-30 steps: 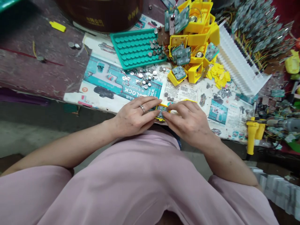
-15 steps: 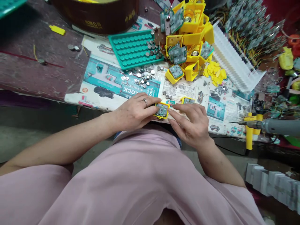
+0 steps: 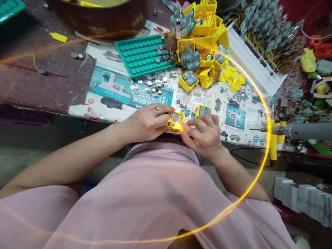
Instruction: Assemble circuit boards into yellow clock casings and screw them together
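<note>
My left hand (image 3: 147, 121), with a ring on one finger, is closed on a small yellow plastic box (image 3: 183, 119) at the table's front edge. A circuit board (image 3: 175, 117) sits inside the box, and a bright yellow-orange light (image 3: 178, 126) glows at its lower right. My right hand (image 3: 205, 136) is closed, its index finger and thumb at the box's lower right corner by the light. Just beyond the right knuckles lies a second yellow box (image 3: 199, 109) with a board in it, partly hidden by the hand.
Behind are a green tray (image 3: 141, 55), loose button cells (image 3: 155, 88), stacked yellow boxes (image 3: 207, 41), yellow pieces (image 3: 232, 79) and a white rack (image 3: 255, 62). To the right, a soldering iron (image 3: 298, 131) points inward on a yellow holder (image 3: 273, 147). A brown round tub (image 3: 103, 20) stands at back left.
A bright yellow-orange light has come on in the held box, throwing a glare ring across the view. My right fingers have come against the box's corner. The view has shifted slightly.
</note>
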Available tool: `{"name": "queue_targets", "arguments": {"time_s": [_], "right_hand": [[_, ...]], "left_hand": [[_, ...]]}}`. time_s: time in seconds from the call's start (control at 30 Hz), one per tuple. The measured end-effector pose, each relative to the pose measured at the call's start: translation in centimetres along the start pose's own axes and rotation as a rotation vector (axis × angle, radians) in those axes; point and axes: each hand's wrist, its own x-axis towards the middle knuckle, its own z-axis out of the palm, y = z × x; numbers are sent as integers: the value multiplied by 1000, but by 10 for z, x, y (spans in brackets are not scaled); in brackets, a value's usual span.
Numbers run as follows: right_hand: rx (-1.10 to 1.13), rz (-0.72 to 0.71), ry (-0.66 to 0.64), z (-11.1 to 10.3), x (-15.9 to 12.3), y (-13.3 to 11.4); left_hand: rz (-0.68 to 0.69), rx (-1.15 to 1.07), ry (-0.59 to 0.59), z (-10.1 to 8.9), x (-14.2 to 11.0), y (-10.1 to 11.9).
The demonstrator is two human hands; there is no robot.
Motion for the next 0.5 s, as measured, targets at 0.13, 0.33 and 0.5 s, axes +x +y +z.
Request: {"name": "queue_targets", "arguments": {"time_s": [0.13, 0.33, 0.5], "right_hand": [[-67, 23, 18, 3, 1, 7], [-109, -42, -13, 7, 8, 4], [-65, 15, -41, 5, 5, 8]], "left_hand": [[-7, -4, 1, 0, 0, 0], [1, -6, -13, 1, -2, 0], [-39, -18, -23, 2, -3, 0]]}}
